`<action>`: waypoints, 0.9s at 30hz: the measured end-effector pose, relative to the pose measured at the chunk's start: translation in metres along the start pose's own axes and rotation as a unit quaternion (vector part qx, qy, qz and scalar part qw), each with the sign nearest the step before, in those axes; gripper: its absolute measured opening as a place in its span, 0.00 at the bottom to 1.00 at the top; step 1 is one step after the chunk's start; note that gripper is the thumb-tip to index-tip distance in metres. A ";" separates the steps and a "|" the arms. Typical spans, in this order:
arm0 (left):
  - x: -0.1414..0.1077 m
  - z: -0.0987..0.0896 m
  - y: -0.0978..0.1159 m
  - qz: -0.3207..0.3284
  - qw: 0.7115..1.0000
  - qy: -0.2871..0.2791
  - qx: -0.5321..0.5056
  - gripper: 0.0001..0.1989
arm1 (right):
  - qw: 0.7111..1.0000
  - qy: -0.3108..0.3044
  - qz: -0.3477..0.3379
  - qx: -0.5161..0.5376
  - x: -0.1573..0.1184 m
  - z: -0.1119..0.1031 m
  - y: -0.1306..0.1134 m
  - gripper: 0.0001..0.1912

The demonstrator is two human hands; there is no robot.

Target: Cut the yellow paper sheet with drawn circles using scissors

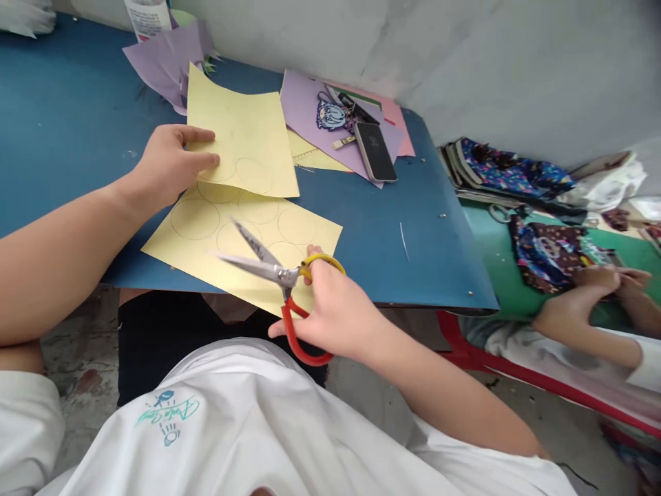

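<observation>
Right hand (335,313) closed through the handles of the scissors (281,282): one red loop, one yellow, steel blades parted and hovering over the near yellow sheet (310,231). That sheet lies flat at the blue table (361,227) edge, pencilled circles on it, about six visible. Left hand (168,165) pinches the second yellow sheet (242,131), lifted, overlapping the first, two circles showing. Farther back: one phone (375,151) on purple paper (304,110).
</observation>
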State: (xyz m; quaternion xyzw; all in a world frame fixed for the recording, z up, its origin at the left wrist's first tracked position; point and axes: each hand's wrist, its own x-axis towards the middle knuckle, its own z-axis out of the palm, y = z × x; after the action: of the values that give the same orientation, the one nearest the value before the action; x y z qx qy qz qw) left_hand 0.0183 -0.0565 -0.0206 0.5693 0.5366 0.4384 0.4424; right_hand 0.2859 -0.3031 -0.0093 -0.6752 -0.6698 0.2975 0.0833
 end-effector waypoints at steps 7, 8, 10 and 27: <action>0.003 0.002 -0.002 0.018 0.999 0.015 -0.033 0.23 | 0.991 0.076 -0.046 -0.102 -0.003 0.023 0.014 0.33; 0.004 0.002 -0.003 0.020 0.999 0.017 -0.034 0.23 | 0.990 0.086 -0.047 -0.104 0.002 0.018 0.016 0.33; 0.006 0.001 -0.005 0.022 0.999 0.016 -0.036 0.23 | 0.989 0.101 -0.043 -0.098 0.014 0.005 0.018 0.32; 0.006 -0.022 0.004 -0.074 0.961 -0.213 0.159 0.26 | 1.000 0.002 0.000 -0.029 0.002 -0.021 0.018 0.41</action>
State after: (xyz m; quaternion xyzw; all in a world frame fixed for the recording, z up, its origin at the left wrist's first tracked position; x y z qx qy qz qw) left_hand -0.0018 -0.0501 -0.0121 0.6712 0.5334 0.1826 0.4813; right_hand 0.3121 -0.2968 -0.0018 -0.6781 -0.6779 0.2764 0.0647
